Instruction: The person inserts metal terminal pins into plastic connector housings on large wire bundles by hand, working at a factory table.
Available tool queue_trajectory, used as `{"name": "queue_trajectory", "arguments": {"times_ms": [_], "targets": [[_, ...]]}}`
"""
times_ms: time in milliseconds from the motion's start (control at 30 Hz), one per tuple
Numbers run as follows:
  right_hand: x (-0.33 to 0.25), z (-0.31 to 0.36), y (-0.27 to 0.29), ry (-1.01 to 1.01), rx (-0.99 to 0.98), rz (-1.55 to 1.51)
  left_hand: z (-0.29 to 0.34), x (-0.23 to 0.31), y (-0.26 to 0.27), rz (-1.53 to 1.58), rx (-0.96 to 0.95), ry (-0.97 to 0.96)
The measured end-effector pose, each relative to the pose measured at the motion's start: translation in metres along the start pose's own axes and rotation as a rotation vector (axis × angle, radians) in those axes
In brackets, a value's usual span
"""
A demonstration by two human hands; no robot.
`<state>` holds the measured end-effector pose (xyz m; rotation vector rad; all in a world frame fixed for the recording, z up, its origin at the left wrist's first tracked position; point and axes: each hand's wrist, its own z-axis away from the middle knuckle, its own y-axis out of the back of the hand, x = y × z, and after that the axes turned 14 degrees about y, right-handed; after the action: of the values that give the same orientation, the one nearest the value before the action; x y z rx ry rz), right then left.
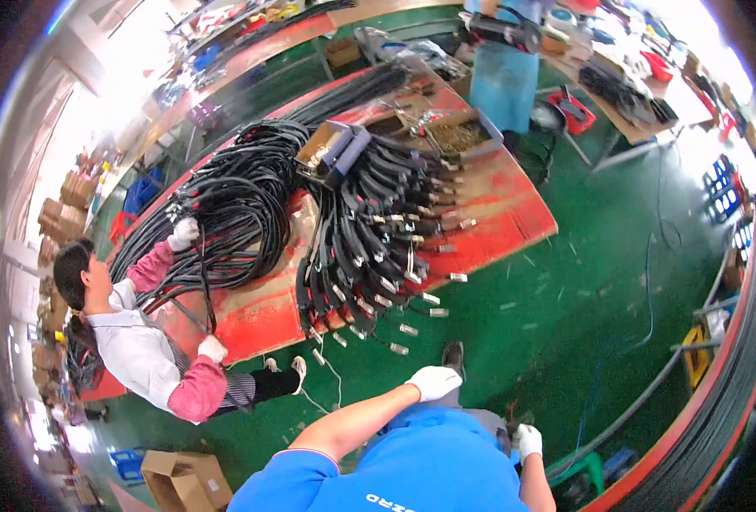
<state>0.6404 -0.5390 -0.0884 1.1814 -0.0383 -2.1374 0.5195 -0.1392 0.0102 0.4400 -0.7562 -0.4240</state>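
My left hand (436, 383), in a white glove, is held low in front of my body above my leg. Its fingers look loosely stretched, and nothing shows in them. At my right side is my right hand (529, 441), also gloved in white, with its fingers curled. A small dark shape (511, 432) lies against it, too unclear to name. Ahead, thick black cables (365, 222) with metal end fittings fan over the edge of a red table (514, 205). Neither hand touches them.
A co-worker (143, 333) at the left handles coiled black cables (233, 222). Open boxes of small parts (465, 136) stand on the table. A cardboard box (186, 480) sits at lower left. At right, a red-edged rack (710, 427) holds long black cables. Green floor (582, 299) lies between.
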Motion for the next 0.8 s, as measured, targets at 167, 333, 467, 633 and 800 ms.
{"name": "queue_trajectory", "arguments": {"times_ms": [167,333,467,633,800], "targets": [[-0.083,-0.067,0.039,-0.145,0.036,-0.097,-0.062,0.054,0.075,0.068,0.157,-0.111],[-0.153,-0.148,0.060,-0.058,-0.098,-0.036,-0.080,0.077,0.141,0.295,0.352,0.001],[-0.200,-0.233,0.060,0.252,-0.119,0.371,-0.096,0.067,0.157,0.487,0.658,0.116],[-0.314,-0.314,0.046,0.556,-0.192,0.510,-0.110,0.055,0.174,1.235,0.712,0.417],[-0.420,-0.393,0.024,0.755,-0.427,0.733,-0.096,0.068,0.210,1.417,1.108,0.620]]}}
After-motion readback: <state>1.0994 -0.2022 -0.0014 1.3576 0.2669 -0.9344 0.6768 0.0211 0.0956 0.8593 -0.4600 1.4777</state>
